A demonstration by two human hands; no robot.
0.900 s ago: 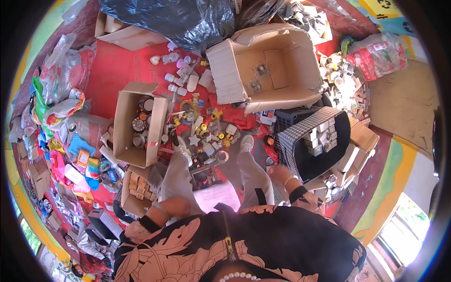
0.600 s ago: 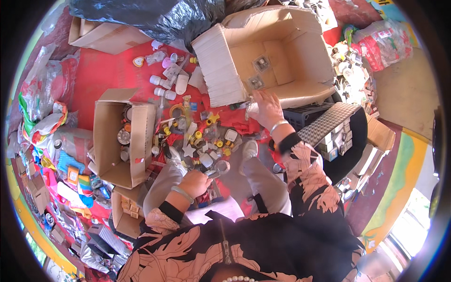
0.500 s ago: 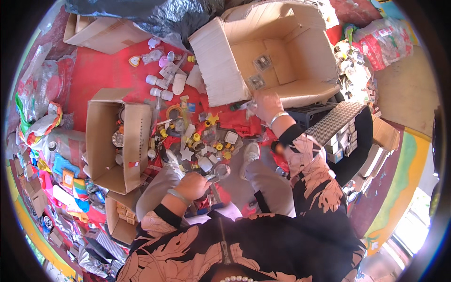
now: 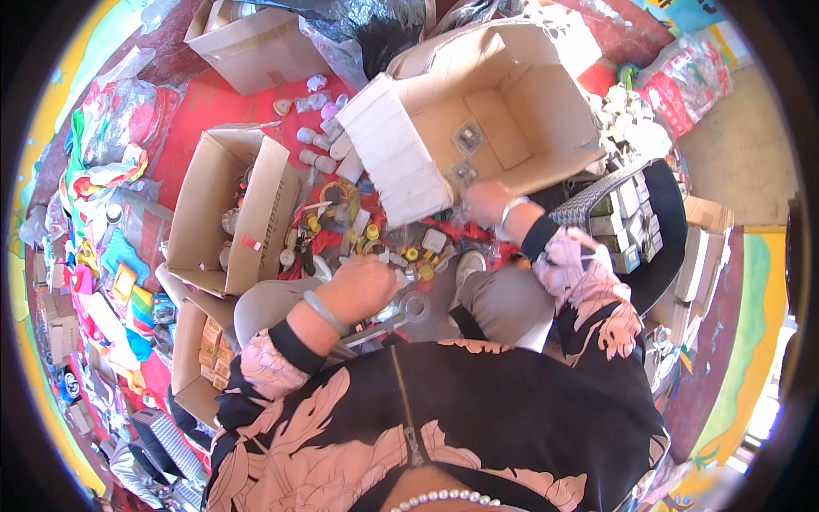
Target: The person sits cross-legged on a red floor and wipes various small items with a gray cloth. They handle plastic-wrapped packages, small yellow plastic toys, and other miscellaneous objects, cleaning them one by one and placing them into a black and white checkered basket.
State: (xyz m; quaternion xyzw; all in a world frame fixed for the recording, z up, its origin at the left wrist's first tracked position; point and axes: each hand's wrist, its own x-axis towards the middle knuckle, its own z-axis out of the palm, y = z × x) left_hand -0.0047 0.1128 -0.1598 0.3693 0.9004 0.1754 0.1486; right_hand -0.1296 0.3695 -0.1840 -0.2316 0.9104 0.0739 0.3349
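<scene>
Right fingers [image 4: 471, 198] curled down at the near lip of the big open cardboard box [image 4: 546, 162], tips just beside a small clear packet [image 4: 465, 173] lying on the box floor. Touching it or pinching it: cannot tell, since the fingertips blur into the cardboard edge. Right hand [image 4: 486, 203] reached well forward now, silver bangle at the wrist. Was low beside the lap under a second ago, then rose along the right knee to this rim. A second clear packet [image 4: 467, 136] deeper in the same box, apart from the hand.

Left fingers [image 4: 386, 271] folded under, knuckles up, over the near edge of the heap of small plastic caps and fittings [image 4: 375, 243] between the knees. Cannot tell whether anything sits inside that curl. Left hand [image 4: 367, 286] also moved up from the knee and onto the heap in the same short spell, pale bangle on the wrist. Just below it, on the lap, a clear ring-shaped piece [image 4: 415, 305].

Farther out: white cylindrical bottles [image 4: 317, 158] by the big box's folded flap, a narrower cardboard box [image 4: 226, 213] of mixed parts to the left, a dark basket [image 4: 665, 213] of little white cartons to the right, all on the red mat [image 4: 205, 111].

Judged from this: both hands shifted from rest to the goods, one at the box, one at the loose pile.
</scene>
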